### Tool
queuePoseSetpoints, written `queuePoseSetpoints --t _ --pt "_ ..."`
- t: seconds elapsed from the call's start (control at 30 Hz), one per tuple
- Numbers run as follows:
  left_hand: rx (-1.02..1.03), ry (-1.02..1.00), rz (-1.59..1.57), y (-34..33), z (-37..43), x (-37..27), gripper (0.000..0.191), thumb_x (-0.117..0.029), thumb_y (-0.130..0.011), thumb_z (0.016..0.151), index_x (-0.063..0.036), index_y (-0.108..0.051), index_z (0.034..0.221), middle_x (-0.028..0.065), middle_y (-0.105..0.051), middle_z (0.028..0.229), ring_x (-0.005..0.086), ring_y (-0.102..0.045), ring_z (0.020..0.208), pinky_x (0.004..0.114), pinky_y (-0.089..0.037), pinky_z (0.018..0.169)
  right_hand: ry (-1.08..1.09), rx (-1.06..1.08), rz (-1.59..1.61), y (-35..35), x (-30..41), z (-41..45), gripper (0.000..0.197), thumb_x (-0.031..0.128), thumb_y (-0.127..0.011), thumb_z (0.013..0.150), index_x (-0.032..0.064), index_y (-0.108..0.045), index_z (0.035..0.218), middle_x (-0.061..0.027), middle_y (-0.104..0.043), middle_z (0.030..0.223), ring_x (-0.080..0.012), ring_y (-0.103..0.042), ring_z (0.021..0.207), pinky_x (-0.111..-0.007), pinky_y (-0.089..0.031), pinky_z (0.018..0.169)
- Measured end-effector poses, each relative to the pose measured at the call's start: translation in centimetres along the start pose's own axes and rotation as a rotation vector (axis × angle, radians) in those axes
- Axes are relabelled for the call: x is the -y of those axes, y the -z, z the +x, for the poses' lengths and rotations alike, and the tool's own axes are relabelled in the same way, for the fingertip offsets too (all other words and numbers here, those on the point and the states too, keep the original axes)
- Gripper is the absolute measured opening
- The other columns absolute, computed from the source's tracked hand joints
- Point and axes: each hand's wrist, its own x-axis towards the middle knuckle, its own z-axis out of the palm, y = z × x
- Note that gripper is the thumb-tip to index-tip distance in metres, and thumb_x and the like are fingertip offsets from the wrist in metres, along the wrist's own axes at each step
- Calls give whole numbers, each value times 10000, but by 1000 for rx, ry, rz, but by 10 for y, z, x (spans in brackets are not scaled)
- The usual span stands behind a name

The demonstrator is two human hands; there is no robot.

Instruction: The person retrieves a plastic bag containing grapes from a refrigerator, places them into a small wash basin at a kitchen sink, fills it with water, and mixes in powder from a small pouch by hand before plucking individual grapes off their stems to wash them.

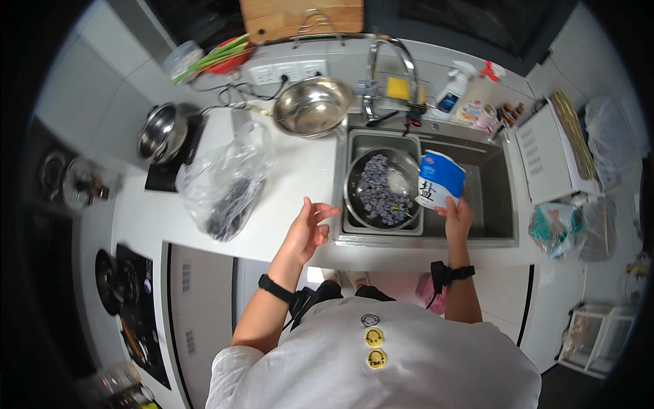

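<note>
My right hand (456, 220) grips the lower edge of a blue and white salt packet (440, 179), held over the sink just right of the steel bowl. That metal bowl (352, 209) sits in the left basin and holds a bunch of purple grapes (377, 189). A whitish patch, perhaps salt (398, 181), lies beside the grapes. My left hand (309, 230) is empty, fingers apart, above the counter's front edge left of the sink. Farther left, a clear plastic bag (225, 179) with dark contents rests on the counter.
A large steel basin (312, 107) stands behind on the counter (301, 168). The faucet (367, 82) rises behind the sink (490, 189), near spray and detergent bottles (454, 92). A steel pot (163, 133) is at left, above the stove (135, 307). A white appliance (541, 153) stands right.
</note>
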Motion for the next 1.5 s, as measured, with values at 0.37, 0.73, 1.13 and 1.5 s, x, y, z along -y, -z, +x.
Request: queuePoseSetpoints --t 0.37,0.73,1.13,1.5 --pt "-345 -315 -210 150 -241 54 532 -557 -304 960 -78 -533 995 96 -619 1086 87 -343 448 223 -335 412 176 203 366 -140 38 -62 249 156 -529 951 -83 -569 1010 -164 -644 1018 -193 -630 884 -295 -500 848" --pt "-942 -670 -490 300 -632 234 501 -528 -305 972 -82 -531 991 133 -625 1120 67 -329 454 206 -320 447 134 1014 748 -430 188 -442 239 159 -491 966 -64 -547 1032 -157 -636 992 -201 -648 841 -286 -532 813" --pt "-1402 -1226 -1173 356 -862 398 272 -308 -488 942 -83 -526 794 7 -445 594 114 -362 472 246 -287 456 -260 2069 668 -603 273 -1049 200 170 -506 961 -2 -607 966 -70 -652 949 -125 -621 847 -247 -504 798" --pt "-1678 -1392 -1506 436 -983 398 262 -291 -476 943 -91 -524 782 -3 -414 591 109 -317 452 254 -249 421 -653 2151 532 -747 285 -1420 192 174 -500 965 5 -588 991 -44 -615 953 -117 -611 838 -198 -509 748"
